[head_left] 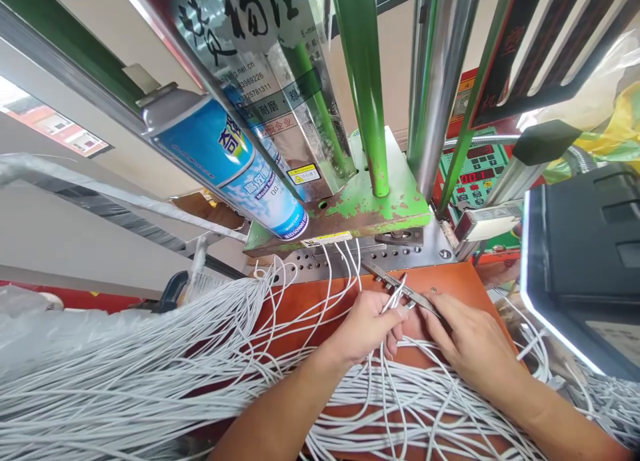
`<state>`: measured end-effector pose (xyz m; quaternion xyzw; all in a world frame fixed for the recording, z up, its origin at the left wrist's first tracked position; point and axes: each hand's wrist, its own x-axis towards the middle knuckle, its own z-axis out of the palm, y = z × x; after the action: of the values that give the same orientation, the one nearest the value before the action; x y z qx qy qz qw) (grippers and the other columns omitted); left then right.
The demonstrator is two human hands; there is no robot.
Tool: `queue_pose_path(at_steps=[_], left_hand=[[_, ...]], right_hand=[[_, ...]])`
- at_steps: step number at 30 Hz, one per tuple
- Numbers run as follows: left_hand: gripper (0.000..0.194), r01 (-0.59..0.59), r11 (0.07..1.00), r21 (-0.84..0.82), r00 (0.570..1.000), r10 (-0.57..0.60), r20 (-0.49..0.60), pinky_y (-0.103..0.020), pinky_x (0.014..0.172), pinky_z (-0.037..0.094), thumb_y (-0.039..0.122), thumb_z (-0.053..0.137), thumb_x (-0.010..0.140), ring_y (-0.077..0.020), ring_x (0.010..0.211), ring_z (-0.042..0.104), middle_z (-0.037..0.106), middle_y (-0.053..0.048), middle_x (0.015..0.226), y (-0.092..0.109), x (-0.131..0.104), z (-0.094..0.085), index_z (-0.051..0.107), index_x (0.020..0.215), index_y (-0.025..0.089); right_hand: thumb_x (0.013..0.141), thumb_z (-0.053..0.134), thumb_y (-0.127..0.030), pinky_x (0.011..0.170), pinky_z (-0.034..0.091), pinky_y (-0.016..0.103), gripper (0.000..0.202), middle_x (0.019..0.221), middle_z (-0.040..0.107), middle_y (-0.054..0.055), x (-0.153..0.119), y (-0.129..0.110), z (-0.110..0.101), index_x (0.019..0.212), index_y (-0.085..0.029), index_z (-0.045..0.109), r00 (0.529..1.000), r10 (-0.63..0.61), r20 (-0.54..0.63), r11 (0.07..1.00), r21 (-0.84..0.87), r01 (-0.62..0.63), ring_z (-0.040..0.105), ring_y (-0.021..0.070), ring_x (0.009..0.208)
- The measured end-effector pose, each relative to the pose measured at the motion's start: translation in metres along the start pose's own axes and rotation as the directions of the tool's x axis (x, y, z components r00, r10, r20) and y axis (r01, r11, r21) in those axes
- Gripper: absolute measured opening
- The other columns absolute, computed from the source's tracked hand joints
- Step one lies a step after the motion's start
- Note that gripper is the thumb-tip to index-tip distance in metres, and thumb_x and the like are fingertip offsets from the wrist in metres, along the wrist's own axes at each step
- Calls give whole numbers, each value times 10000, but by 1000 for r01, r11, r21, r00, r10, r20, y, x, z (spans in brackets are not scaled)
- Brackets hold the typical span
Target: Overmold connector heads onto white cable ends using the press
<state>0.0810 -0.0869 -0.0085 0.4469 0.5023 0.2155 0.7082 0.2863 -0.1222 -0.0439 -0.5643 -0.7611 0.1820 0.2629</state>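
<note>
Near the middle of the orange table (295,301), my left hand (373,324) is closed on thin white cables (384,394), whose ends stick up above its fingers. My right hand (463,334) grips the near end of a narrow metal bar (387,276) with small fittings along it. The bar slants up and left toward the perforated metal plate (345,264) of the machine. The cable ends touch or cross the bar; the exact contact is too small to tell. Other white cables run from under the green machine block (400,214) past my left hand.
A large bundle of white cables (125,361) spreads over the left and front. A blue spray can (250,174) stands on the green block beside metal and green columns (363,81). At right are a control panel (475,174) and a dark box-like unit (590,267).
</note>
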Motion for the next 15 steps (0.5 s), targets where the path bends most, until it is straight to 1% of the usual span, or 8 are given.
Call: queue_pose_path(at_steps=[6,9,11,15], left_hand=[[335,-20,1000,2,1000,20,-23,-187,361,402,451,696,813,-91,384,525,618,-19,582,1,-2,3,643,754,125],[328,-20,1000,7,999,20,-38,-183,355,394,439,699,809,-91,381,522,606,-15,564,0,-3,5,628,723,131],[332,-20,1000,10,999,20,-44,-180,353,390,442,700,809,-91,379,522,599,-11,551,-1,-3,6,616,713,136],[313,-29,1000,4,998,29,-64,-175,358,392,434,702,816,-91,385,524,611,-9,559,-3,-4,7,630,762,134]], right_hand=[[1041,409,-430,697,503,356,363,897,742,79,-2,2,2,1169,-266,707,1000,-3,2,1000,-15,3,681,228,741],[1031,401,-436,706,502,368,371,902,746,89,-4,5,5,1161,-283,714,1000,-14,-10,1000,-1,14,671,240,746],[1027,403,-441,718,503,369,373,902,751,92,-6,8,7,1138,-285,723,1000,-16,-12,1000,15,16,673,244,758],[1021,422,-459,723,497,353,365,878,758,87,-8,13,10,1059,-279,737,1000,-16,5,999,40,15,676,238,758]])
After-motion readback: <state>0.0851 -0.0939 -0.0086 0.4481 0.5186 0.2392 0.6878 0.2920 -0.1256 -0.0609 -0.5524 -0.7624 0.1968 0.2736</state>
